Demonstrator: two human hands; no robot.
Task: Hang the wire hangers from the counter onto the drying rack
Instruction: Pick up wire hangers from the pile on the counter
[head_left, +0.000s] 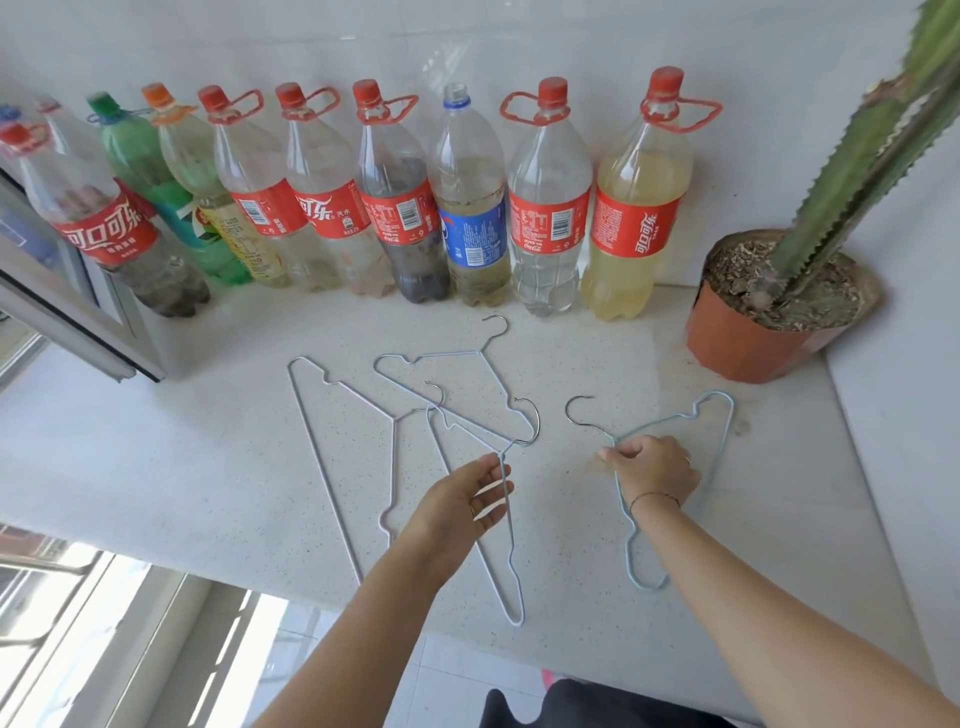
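Note:
Several pale blue wire hangers lie on the white speckled counter. My left hand pinches the neck of one hanger just below its steel hook; its far end reaches the counter's front edge. My right hand grips the neck of another hanger lying to the right, its hook pointing left. A third hanger lies flat at the left. A fourth hanger lies behind, nearer the bottles. No drying rack is in view.
A row of large plastic soda bottles stands along the tiled wall at the back. A potted cactus in an orange pot stands at the back right. A window frame juts in at the left. Floor shows below the counter edge.

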